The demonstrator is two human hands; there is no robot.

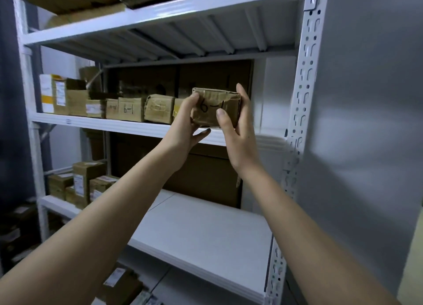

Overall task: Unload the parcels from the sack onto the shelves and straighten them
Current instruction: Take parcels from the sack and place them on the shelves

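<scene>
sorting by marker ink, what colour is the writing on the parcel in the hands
Black handwriting, reading 6-1, on the brown parcel; the head view shows it.

White metal racking with slotted uprights fills the view. A plain grey wall runs down the right, and a dark wall on the left.

Both bare forearms reach forward and upward, the left hand curled with thumb up and fingers beneath, the right hand upright with thumb in front and fingers behind, both gripping one parcel between them.
</scene>
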